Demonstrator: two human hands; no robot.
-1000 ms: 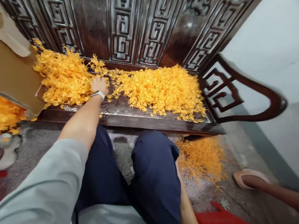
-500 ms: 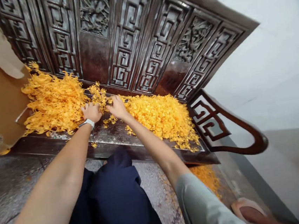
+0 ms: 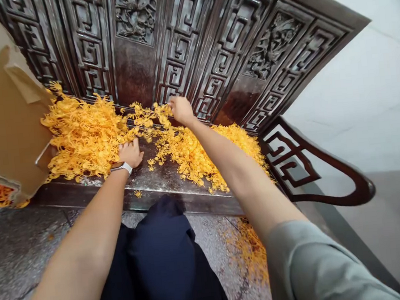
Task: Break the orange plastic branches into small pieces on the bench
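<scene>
While clenching a strand of orange sprigs (image 3: 149,113) in right hand (image 3: 181,110), bracing flat, open left hand (image 3: 131,153) against heap (image 3: 80,138) below-left of that grip; seemingly mid-separation, calling for steady pull away.

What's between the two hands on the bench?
Head view: a loose string of yellow sprigs trailing from the right hand toward the left hand, above the bench.
</scene>
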